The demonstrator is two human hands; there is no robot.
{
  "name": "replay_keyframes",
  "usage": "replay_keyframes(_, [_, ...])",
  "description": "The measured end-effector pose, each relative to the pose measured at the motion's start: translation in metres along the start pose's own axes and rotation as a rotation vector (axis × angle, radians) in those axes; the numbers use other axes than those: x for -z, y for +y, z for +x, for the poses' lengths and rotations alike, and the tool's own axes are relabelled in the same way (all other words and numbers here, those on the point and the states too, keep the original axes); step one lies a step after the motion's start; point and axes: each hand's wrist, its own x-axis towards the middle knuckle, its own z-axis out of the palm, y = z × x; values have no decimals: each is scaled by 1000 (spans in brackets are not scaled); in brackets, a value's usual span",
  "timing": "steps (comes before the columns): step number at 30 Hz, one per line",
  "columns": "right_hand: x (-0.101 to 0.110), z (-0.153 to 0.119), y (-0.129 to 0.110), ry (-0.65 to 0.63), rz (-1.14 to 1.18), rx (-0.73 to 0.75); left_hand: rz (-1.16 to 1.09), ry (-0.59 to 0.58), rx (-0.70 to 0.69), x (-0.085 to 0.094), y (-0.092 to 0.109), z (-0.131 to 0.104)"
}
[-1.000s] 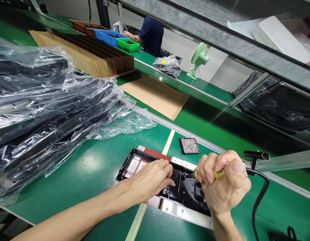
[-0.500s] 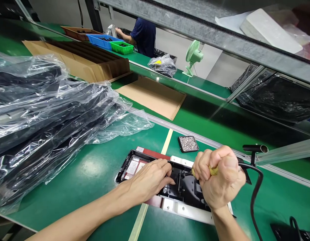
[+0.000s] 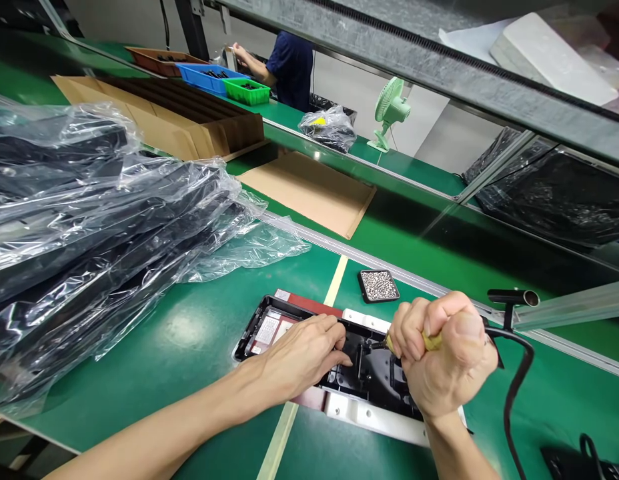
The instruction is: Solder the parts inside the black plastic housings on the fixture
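A long black plastic housing [image 3: 372,387] lies slantwise over white blocks [image 3: 362,412] and a dark red base [image 3: 309,398]. My left hand [image 3: 307,357] lies across the housing, its curled fingers gripping it near the middle and its thumb inside; some fingertips are hidden. My right hand [image 3: 444,353] is closed in a fist around a yellow-handled tool [image 3: 432,342]. The tool's thin dark tip points left into the housing, just right of my left fingers; its exact kind is hidden by the fist. A small black tray [image 3: 379,287] of tiny metal pieces sits behind the housing.
Plastic-wrapped black parts [image 3: 114,213] fill the left. A metal tube holder [image 3: 512,298] and curved black cable or rod [image 3: 514,393] stand right. Behind are flat cardboard [image 3: 309,190], a divided carton [image 3: 189,130], parts bins [image 3: 247,92], a fan [image 3: 389,110] and a co-worker [image 3: 292,70].
The whole view has shifted slightly. My hands keep nearly the same pose, with the tool's tip still in the same part of the housing. The co-worker's hand has risen a little.
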Motion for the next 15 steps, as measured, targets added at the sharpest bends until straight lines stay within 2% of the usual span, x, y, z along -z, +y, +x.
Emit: replay_keyframes(15, [4, 0, 0, -1, -3, 13, -3, 14, -24, 0, -2, 0])
